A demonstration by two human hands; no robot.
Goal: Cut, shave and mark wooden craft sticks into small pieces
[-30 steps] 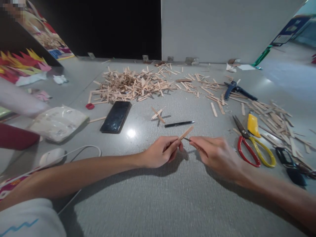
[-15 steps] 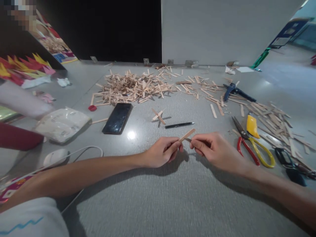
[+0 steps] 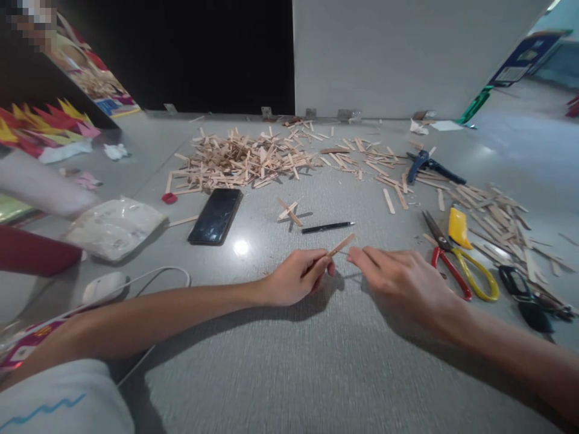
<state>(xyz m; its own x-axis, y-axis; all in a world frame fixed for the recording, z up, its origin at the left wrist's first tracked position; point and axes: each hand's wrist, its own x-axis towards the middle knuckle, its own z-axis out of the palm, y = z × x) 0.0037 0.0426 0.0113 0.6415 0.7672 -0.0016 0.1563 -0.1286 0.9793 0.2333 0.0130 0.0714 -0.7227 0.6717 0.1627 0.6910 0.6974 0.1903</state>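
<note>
My left hand [image 3: 298, 277] pinches a thin wooden stick [image 3: 341, 244] whose free end points up and right. Close on its right, my right hand [image 3: 402, 277] has its fingers pressed together at a thin dark sliver touching or beside the stick; what exactly it grips is too small to tell. Beyond the hands lie a black pen [image 3: 328, 227] and a small crossed piece made of wooden sticks [image 3: 289, 211]. A large pile of wooden sticks [image 3: 244, 160] spreads behind them.
A phone [image 3: 216, 217] and a plastic packet [image 3: 115, 228] lie left, with a white cable near my left forearm. At right are scissors [image 3: 468, 274], a yellow-handled tool [image 3: 459, 228], blue pliers [image 3: 418, 166] and more scattered sticks [image 3: 502, 223]. An upright panel [image 3: 362, 54] stands behind.
My right hand has turned so that its back shows more, with its fingertips still near the stick. My left hand has stayed almost in place.
</note>
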